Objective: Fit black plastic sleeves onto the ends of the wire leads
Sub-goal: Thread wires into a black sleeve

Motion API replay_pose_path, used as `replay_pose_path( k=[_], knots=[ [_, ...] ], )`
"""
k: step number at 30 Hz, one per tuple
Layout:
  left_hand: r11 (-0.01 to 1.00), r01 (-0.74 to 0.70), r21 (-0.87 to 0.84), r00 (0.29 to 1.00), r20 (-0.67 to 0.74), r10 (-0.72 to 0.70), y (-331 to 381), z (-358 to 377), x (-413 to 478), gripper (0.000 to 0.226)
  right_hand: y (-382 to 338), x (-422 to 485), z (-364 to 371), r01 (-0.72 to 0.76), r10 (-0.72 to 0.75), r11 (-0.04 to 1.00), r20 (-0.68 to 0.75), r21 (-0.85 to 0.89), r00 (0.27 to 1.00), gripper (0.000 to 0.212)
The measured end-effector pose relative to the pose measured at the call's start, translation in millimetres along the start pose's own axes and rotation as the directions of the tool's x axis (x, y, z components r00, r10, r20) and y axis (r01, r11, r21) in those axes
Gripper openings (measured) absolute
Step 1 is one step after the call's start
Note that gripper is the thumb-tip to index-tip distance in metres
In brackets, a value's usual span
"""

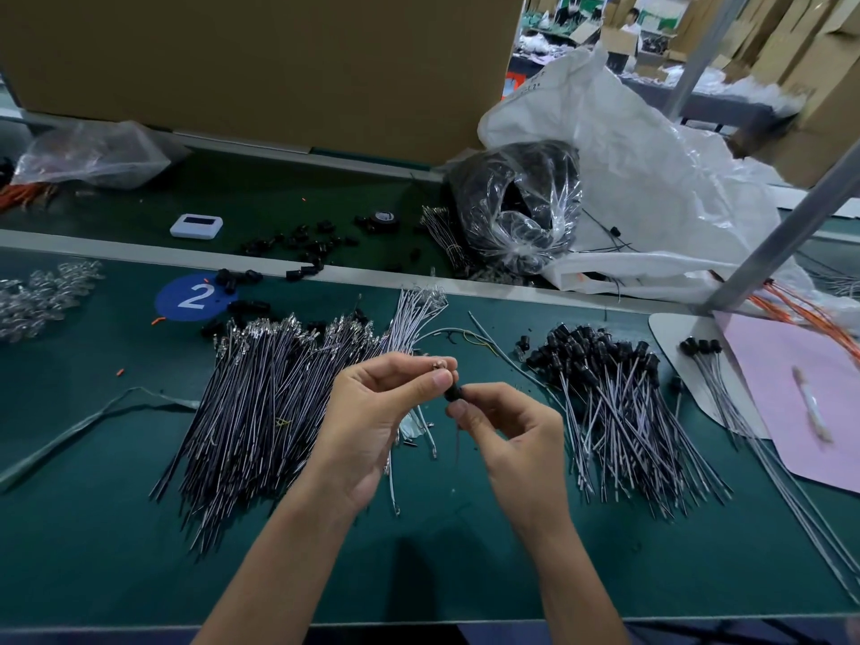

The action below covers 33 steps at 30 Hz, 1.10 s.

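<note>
Fingers (421, 365) of the left hand (381, 412) pinch a lead (440, 364) tip, right hand (512, 435) pinches a sleeve (453, 392) beside it, so mid-fit I guess, next needs lining up and a push.

1. Table (93, 528): dark green covering, matt and smooth.
2. Wire leads (260, 402): a heap in smooth, faintly glossy black and white plastic insulation, with bright metal terminals at the far ends.
3. Black sleeve (453, 394), pinched by the right hand (512, 439): dull moulded plastic.
4. Wire lead tip (440, 364), pinched by the left hand (377, 412): shiny metal.
5. Clear bag (516, 211): thin, crinkled plastic film, very glossy.
6. White sack (651, 169): creased translucent plastic with a soft sheen.
7. Cardboard box (260, 62): brown and matt.
8. Pink sheet (800, 412): matt paper.
9. Post (782, 253): smooth grey metal.
</note>
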<state>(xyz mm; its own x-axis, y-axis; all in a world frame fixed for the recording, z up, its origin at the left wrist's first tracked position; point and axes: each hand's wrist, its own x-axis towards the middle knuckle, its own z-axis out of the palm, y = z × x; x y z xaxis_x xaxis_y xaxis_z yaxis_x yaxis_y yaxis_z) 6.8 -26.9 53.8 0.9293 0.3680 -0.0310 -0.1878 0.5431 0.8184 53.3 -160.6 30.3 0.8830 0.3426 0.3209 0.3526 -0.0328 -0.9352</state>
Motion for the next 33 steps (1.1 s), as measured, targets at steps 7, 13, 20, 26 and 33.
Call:
replay_pose_path(
  k=[7, 13, 20, 26, 33],
  knots=[
    [1.0, -0.027, 0.006, 0.999, -0.017, 0.027, -0.7, 0.4, 0.8, 0.023, -2.1, 3.3, -1.2, 0.013, -0.013, 1.0, -0.012, -0.011, 1.0, 0.02],
    [0.999, -0.032, -0.007, 0.999, -0.03, 0.032, -3.1, 4.1, 0.2, 0.023, -2.9, 2.9, -1.8, 0.04, -0.042, 0.999, -0.042, -0.037, 0.998, 0.026],
    [0.995, -0.094, 0.045, 0.995, 0.043, 0.092, -0.1, 1.3, -1.5, 0.008, -4.0, 1.0, -1.2, -0.028, 0.028, 0.996, -0.006, 0.082, 1.0, 0.013],
    [0.992, -0.1, 0.079, 0.991, 0.095, 0.093, -0.7, -1.6, -1.7, 0.016, -5.2, -0.8, 1.0, -0.096, 0.089, 0.969, 0.041, 0.227, 0.995, 0.012],
    [0.993, -0.059, 0.107, 0.996, 0.068, 0.052, -6.6, -8.5, 2.9, 0.03, -5.2, 13.3, 10.1, -0.064, 0.06, 0.988, 0.032, 0.141, 0.998, 0.017]
  ],
)
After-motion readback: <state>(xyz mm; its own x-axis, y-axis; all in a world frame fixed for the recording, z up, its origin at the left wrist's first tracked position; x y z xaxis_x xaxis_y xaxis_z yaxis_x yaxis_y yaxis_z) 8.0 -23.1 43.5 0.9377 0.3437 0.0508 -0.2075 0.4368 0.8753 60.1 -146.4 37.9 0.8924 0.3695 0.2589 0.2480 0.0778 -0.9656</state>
